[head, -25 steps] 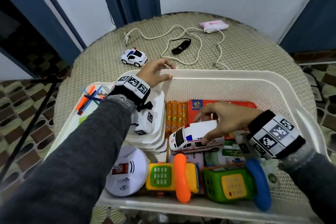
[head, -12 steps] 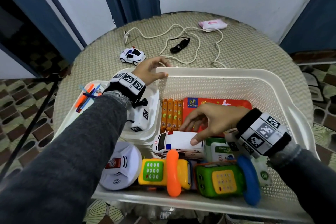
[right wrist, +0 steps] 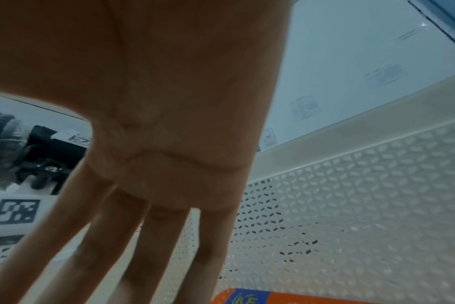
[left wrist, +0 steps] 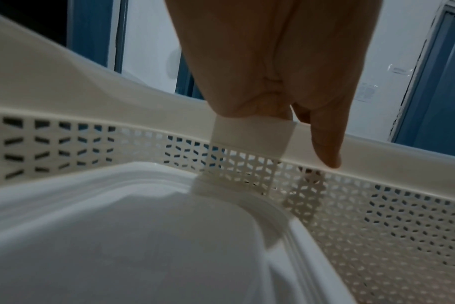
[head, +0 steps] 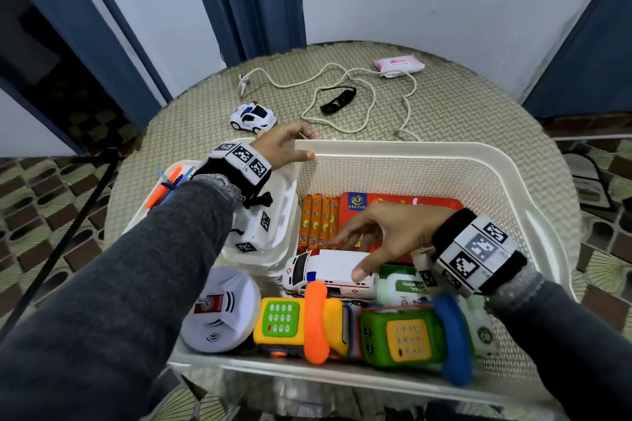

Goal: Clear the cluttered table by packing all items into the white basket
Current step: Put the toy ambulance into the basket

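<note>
The white basket (head: 444, 151) stands on the round woven table (head: 478, 113), full of toys. My left hand (head: 301, 145) grips its far rim near the left corner; in the left wrist view the fingers (left wrist: 322, 144) curl over the rim (left wrist: 91, 111). My right hand (head: 355, 249) hovers inside the basket with spread, straight fingers (right wrist: 156, 236), the thumb on the white toy ambulance (head: 328, 267). The ambulance lies behind a yellow toy phone (head: 297, 321) and a green toy phone (head: 407, 335). On the table beyond the basket are a white police car (head: 253, 117), a white cable (head: 342, 77), a black object (head: 338, 100) and a pink wipes pack (head: 398, 64).
Also in the basket: stacked white containers (head: 273, 243), a round white smoke alarm (head: 219, 311), orange sticks (head: 318, 222), a red box (head: 410, 205), green wipes (head: 402, 285) and pens (head: 167, 184) at the left end. Walls and blue door frames stand close behind the table.
My right hand has set the ambulance down in the basket and let go of it, its fingers now straightened above it. The left hand stays on the rim.
</note>
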`<action>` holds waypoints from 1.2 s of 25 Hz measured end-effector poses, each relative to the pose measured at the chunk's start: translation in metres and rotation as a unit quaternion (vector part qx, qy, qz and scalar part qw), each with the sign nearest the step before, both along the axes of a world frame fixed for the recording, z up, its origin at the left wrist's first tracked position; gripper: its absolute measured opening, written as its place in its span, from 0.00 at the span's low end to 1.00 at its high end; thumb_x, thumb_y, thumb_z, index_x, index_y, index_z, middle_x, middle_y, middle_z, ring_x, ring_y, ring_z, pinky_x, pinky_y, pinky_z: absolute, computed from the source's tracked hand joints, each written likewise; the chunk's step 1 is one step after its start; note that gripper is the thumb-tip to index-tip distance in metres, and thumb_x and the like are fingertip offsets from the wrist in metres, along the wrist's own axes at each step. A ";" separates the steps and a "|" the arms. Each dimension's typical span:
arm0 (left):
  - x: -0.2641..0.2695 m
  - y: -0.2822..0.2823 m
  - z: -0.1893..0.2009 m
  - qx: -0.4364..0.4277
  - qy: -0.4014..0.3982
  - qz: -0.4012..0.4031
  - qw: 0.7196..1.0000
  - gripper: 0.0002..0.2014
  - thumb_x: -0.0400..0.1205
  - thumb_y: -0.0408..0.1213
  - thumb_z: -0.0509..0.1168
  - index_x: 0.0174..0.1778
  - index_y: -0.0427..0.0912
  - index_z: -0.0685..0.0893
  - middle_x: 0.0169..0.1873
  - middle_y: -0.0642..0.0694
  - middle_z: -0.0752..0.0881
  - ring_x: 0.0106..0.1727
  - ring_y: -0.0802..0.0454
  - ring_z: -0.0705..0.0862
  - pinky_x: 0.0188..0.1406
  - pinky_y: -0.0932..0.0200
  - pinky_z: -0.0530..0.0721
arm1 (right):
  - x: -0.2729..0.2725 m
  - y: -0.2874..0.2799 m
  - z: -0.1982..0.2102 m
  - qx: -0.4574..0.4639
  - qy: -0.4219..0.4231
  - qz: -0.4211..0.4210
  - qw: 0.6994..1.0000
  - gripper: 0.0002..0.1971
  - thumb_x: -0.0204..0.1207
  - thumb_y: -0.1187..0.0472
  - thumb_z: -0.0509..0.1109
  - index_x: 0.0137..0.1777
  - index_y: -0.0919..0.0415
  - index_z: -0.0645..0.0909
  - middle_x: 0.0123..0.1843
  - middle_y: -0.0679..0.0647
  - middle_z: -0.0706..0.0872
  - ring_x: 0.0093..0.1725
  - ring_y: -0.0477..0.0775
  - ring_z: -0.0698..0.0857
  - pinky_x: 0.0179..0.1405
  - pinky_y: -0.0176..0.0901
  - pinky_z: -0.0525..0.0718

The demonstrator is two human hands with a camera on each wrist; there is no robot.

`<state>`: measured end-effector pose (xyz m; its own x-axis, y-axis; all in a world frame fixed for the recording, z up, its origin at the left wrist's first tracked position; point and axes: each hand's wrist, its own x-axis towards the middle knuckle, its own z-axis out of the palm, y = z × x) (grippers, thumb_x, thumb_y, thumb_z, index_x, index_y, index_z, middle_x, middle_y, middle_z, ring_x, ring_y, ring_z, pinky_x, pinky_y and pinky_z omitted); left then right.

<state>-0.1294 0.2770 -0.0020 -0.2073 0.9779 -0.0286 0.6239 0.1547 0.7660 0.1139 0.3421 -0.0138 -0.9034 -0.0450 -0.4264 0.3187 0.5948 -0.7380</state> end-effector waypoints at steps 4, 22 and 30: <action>0.003 -0.010 0.011 -0.070 0.166 0.057 0.982 0.20 0.76 0.39 0.74 0.64 0.49 0.81 0.52 0.58 0.81 0.59 0.56 0.78 0.72 0.53 0.68 | -0.001 0.011 -0.002 0.047 0.091 -0.105 0.989 0.17 0.75 0.53 0.74 0.63 0.55 0.83 0.46 0.46 0.88 0.42 0.43 0.87 0.46 0.41 0.85; 0.043 -0.078 0.054 0.003 0.130 0.049 0.990 0.16 0.80 0.34 0.68 0.65 0.44 0.81 0.62 0.51 0.82 0.61 0.61 0.75 0.43 0.91 0.64 | 0.022 0.034 0.037 0.035 0.191 -0.247 0.949 0.09 0.80 0.66 0.67 0.57 0.59 0.84 0.47 0.59 0.91 0.42 0.55 0.90 0.40 0.36 0.84; 0.025 -0.130 0.084 0.051 0.137 0.067 0.987 0.14 0.80 0.32 0.69 0.61 0.44 0.83 0.58 0.52 0.84 0.58 0.61 0.80 0.47 0.87 0.68 | -0.019 -0.005 0.108 0.019 0.243 -0.234 0.941 0.13 0.80 0.66 0.66 0.63 0.58 0.79 0.48 0.57 0.91 0.39 0.51 0.89 0.42 0.42 0.83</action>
